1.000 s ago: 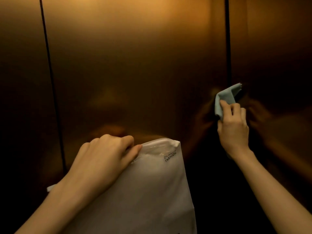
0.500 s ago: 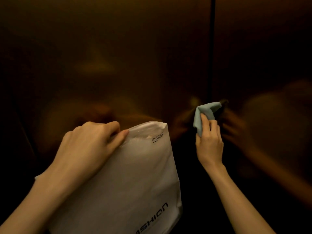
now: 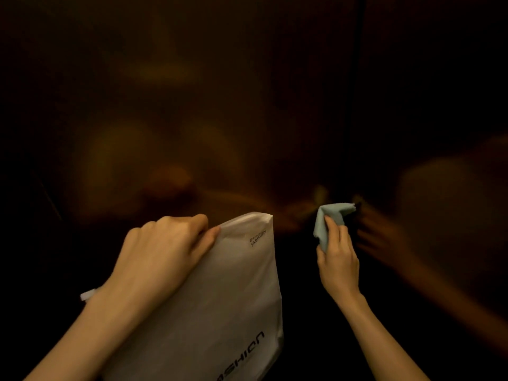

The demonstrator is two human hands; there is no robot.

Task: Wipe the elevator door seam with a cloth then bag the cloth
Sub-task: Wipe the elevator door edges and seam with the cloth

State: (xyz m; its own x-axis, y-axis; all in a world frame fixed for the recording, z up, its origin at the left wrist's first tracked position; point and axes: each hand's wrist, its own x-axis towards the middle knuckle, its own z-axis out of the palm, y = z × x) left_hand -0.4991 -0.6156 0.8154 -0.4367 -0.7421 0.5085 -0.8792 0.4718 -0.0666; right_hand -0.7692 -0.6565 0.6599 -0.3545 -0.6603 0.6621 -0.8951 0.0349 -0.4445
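Observation:
A dark vertical door seam [image 3: 358, 105] runs down the bronze elevator doors at the right. My right hand [image 3: 338, 259] grips a folded light blue cloth [image 3: 330, 218], whose upper tip touches the seam low down. My left hand [image 3: 162, 251] pinches the top edge of a white plastic bag [image 3: 220, 312] printed with "FASHION", held upright in front of the left door panel. The bag's mouth looks closed.
The brushed metal door panels [image 3: 192, 105] fill the view and show dim reflections of my arms. The lower part of the scene is very dark. A small white tag [image 3: 87, 295] sticks out by my left wrist.
My right hand has slid the cloth down along the seam, and the view has tilted down with it. The left hand keeps the same hold on the bag.

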